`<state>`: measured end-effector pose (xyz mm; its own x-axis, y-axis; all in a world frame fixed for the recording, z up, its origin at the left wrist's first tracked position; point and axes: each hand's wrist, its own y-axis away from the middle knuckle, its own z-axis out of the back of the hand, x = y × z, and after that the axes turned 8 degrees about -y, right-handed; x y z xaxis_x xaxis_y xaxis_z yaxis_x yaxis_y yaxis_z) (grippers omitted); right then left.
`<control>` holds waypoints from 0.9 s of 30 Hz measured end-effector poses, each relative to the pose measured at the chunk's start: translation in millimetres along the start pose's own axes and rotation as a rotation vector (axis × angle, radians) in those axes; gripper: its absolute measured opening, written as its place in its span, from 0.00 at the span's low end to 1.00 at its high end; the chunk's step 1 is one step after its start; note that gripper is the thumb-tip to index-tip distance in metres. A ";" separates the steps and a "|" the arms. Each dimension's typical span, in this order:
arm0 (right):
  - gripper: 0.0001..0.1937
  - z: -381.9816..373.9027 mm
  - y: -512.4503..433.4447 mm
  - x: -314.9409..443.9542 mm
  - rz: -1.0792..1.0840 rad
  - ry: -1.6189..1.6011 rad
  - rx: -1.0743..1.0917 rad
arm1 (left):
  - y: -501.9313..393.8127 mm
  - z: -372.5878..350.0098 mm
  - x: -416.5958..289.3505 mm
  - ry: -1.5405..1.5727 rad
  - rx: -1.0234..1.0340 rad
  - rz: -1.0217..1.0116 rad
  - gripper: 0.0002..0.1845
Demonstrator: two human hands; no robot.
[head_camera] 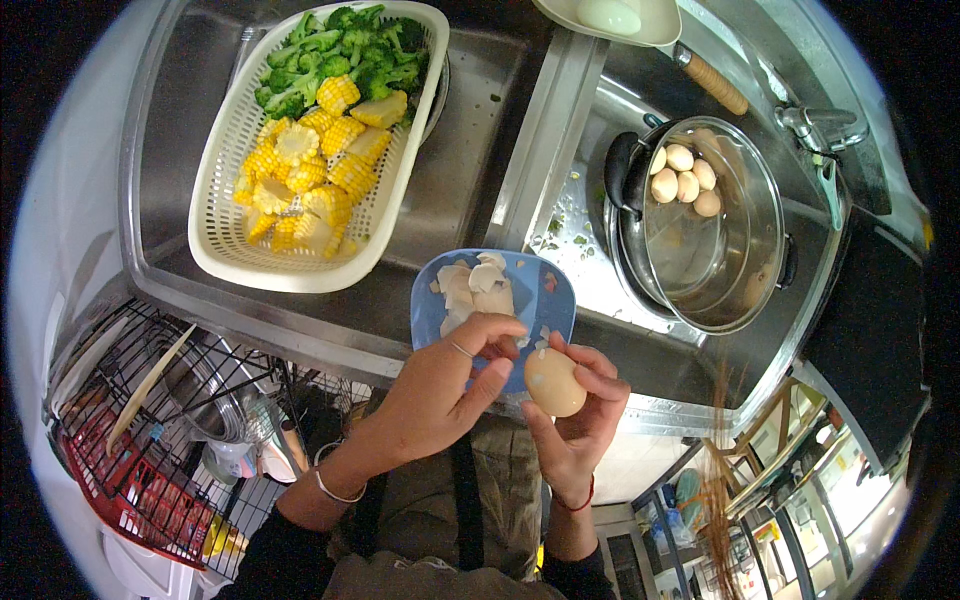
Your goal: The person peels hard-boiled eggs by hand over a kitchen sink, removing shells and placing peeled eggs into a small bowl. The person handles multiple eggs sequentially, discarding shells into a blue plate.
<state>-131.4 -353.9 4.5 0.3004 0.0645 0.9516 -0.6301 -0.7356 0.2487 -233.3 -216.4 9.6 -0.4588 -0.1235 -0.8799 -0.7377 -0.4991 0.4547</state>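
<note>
My right hand [581, 427] holds a brown egg [555, 382], partly cracked, with a small patch of shell broken away. Close to the egg's left side is my left hand [457, 390], fingers curled and thumb apart from them. A pale bit of eggshell [523, 340] shows at its fingertips; whether it is gripped is unclear. Both hands are over the near edge of a blue plastic bowl [536, 277], which contains broken eggshell pieces [476, 289]. The left hand covers part of the bowl.
A white colander [214, 247] of broccoli [337, 56] and corn pieces [300, 180] stands over the left sink basin. On the right, a glass-lidded or glass-walled pot [675, 262] contains several eggs [682, 180]. A pale dish [664, 22] with a peeled egg [609, 15] and a faucet [817, 127] are beyond.
</note>
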 end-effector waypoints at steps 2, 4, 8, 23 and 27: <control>0.30 -0.5 0.3 -2.4 0.049 0.039 0.029 | 1.6 1.3 -2.4 0.011 0.119 0.074 0.17; 0.29 -2.2 0.4 -4.2 0.079 0.043 0.046 | 2.5 3.6 -3.2 0.025 0.185 0.112 0.17; 0.30 -3.6 0.9 -4.1 0.080 0.051 0.075 | 2.7 5.2 -1.0 0.001 0.193 0.070 0.16; 0.31 -7.5 4.8 -6.6 0.008 -0.012 -0.012 | 0.4 2.0 4.8 -0.247 -0.021 -0.085 0.10; 0.31 -3.2 4.7 -0.1 -0.103 -0.095 -0.038 | -2.9 6.2 2.4 -0.174 -0.058 -0.207 0.12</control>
<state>-136.8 -355.2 6.1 0.4306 0.0729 0.8996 -0.6183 -0.7022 0.3529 -235.3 -209.9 7.0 -0.3831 0.1324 -0.9142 -0.7974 -0.5470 0.2550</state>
